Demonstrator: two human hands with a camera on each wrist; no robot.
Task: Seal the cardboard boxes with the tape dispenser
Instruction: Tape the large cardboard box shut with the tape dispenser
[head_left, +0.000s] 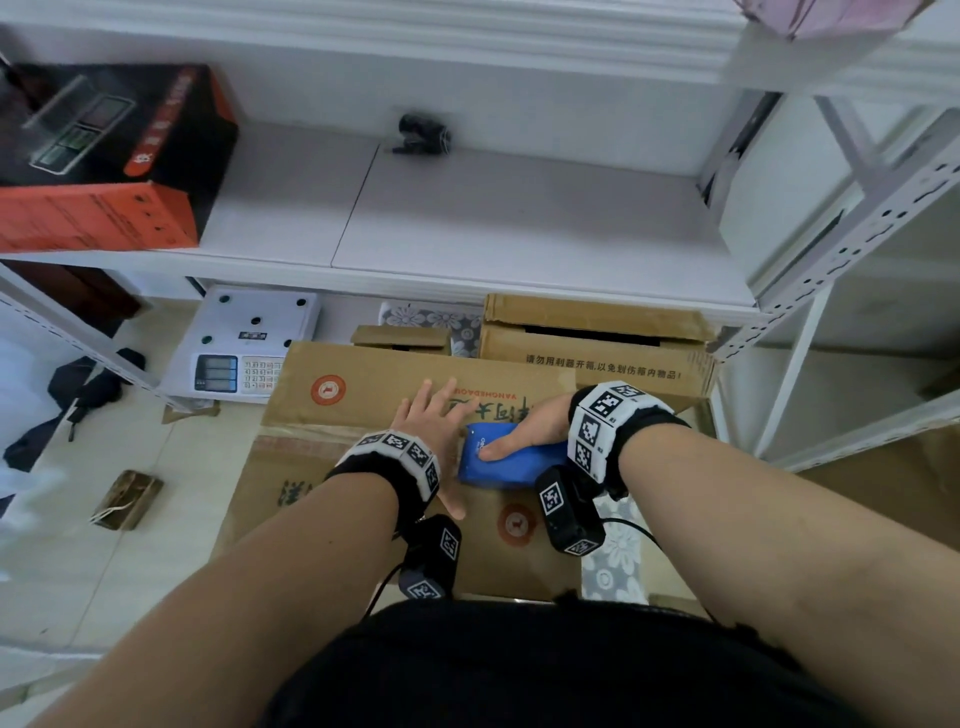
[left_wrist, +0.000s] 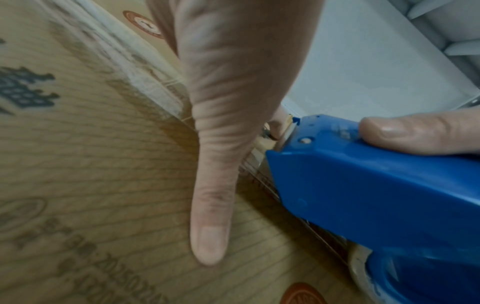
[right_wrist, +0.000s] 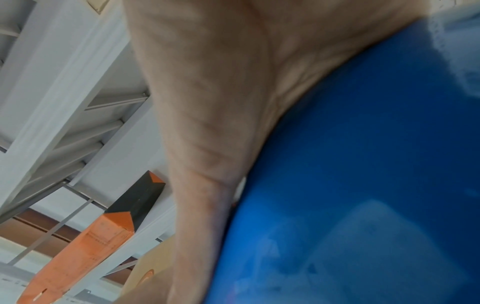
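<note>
Bearing upside-down "VANGHEDAOU" lettering and round red seals, the cardboard box (head_left: 322, 467) is pressed by the flat-fingered left hand (head_left: 434, 415), the blue tape dispenser (head_left: 506, 465) gripped by the right hand (head_left: 530, 428).

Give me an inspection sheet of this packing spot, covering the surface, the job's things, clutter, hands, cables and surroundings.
Surface: top of the cardboard box, flaps closed, a tape strip along the seam left of the dispenser.
Job's things: blue tape dispenser on the seam; more cardboard boxes behind.
Clutter: weighing scale, black bag and a small brown bundle on the floor.
Hands: left hand flat on the box beside the dispenser; right hand grips the dispenser.
Cables: black cable from the right wrist camera, another from the left.
Surroundings: white metal shelf with an orange and black box.
</note>
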